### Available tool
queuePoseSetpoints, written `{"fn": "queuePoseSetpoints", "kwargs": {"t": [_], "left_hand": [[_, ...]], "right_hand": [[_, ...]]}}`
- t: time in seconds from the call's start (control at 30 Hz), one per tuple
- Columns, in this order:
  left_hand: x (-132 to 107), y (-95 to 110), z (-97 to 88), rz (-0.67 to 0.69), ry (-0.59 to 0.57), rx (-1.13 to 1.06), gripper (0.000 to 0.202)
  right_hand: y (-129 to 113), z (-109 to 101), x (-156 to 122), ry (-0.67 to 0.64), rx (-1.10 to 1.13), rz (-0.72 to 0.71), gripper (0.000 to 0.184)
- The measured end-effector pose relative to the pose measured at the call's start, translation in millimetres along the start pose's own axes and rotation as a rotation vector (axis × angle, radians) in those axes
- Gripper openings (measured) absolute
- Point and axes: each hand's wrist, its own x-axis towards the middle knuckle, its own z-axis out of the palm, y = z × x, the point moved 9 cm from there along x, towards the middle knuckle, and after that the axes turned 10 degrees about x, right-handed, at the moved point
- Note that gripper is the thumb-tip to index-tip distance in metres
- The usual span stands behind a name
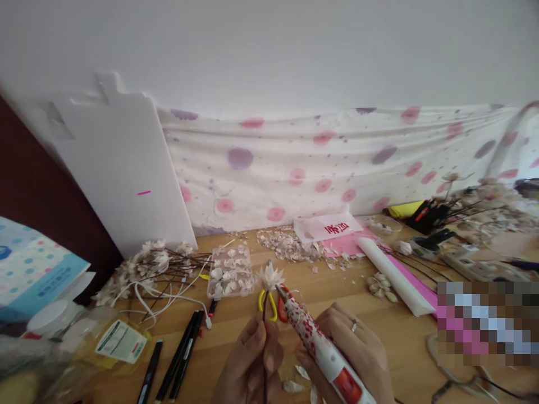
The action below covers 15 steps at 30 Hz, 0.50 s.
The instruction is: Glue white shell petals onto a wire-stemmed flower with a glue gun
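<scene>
The left hand (251, 359) is curled closed, its thumb and fingers pinching a thin dark wire stem (265, 331) upright. The right hand (349, 350) is clenched around a white pen-shaped applicator (314, 339) printed with red blossoms, a slim metal ring (354, 325) on one finger, and the applicator's tip points in just beside a pale cream flower (270, 278) of shell-like petals at the top of the stem. Directly behind the flower are scissors with yellow and red loop handles (268, 306), and loose pale petal fragments (292, 386) lie below the hands on a honey-coloured wooden tabletop (404, 336). Beyond them sit a clear plastic compartment box (230, 272) full of pale petals and a heap of crumbled petal scraps (286, 245). To the left, a bunch of finished cream flowers on dark stems (151, 264) lies tangled with a white cable (168, 297), near slim black marker pens (181, 348). To the right are a white paper roll (396, 275) and a pink sheet (345, 242) under a white bag with red lettering (327, 227). A white board (118, 163) leans against a pale cloth with pink and purple spots (295, 168).
</scene>
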Motion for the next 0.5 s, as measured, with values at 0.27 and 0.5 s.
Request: {"fn": "queuePoseSetpoints", "kwargs": {"t": [0.27, 0.5], "left_hand": [[5, 1, 5.0, 0.036, -0.094, -0.047, 0.017], [2, 5, 11.8, -0.042, -0.032, -0.088, 0.019]], "right_hand": [[4, 1, -3, 0.009, 0.005, 0.007, 0.016], [4, 4, -3, -0.018, 0.003, -0.009, 0.013]]}}
